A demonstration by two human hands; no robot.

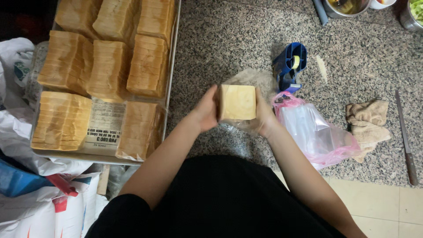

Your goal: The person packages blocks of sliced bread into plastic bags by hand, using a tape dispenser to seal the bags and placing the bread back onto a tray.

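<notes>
Two hands clamped one block of sliced bread [238, 102] from opposite sides, the left hand [206, 110] and right hand [264, 117] pressing inward so the slices stayed stacked, above a clear bag [253, 79] near the table's [361, 66] front edge. Toward the left edge sat a tray [169, 88] of further loaves. Behind the block stood a blue tape dispenser [288, 64]; a pink-trimmed stack of bags [313, 132] lay at its right.

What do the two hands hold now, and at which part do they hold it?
A block of sliced bread. The left hand presses its left side and the right hand its right side, above a clear plastic bag.
</notes>
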